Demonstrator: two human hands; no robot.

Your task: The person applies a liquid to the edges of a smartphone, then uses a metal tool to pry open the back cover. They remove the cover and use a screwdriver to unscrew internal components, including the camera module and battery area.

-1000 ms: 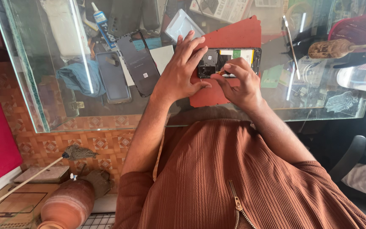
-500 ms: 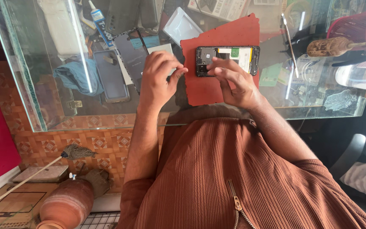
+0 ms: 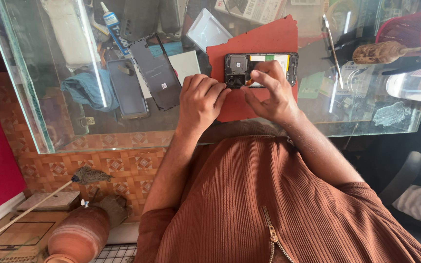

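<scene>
An opened black phone (image 3: 239, 65), its back off and insides showing, lies on a red mat (image 3: 269, 36) on the glass table (image 3: 123, 141). My right hand (image 3: 271, 92) is on the phone's middle, with fingertips pressed on the insides and the thumb at its near edge. My left hand (image 3: 200, 100) is curled into a loose fist beside the phone's camera end, knuckles touching that corner; whether it holds a small tool is hidden. A dark back cover (image 3: 154, 73) lies left of the mat.
Beside the cover are another grey phone (image 3: 127, 87), a blue cloth (image 3: 86, 90) and a glue tube (image 3: 115, 24). A white tray (image 3: 208, 31) lies behind the mat; a metal tool (image 3: 332, 48) and red cup (image 3: 405, 27) stand to the right. Below left stands a clay pot (image 3: 81, 236).
My left hand lifted off the phone, drew back to the left, then closed in against the phone's camera end. My right hand stayed on the phone.
</scene>
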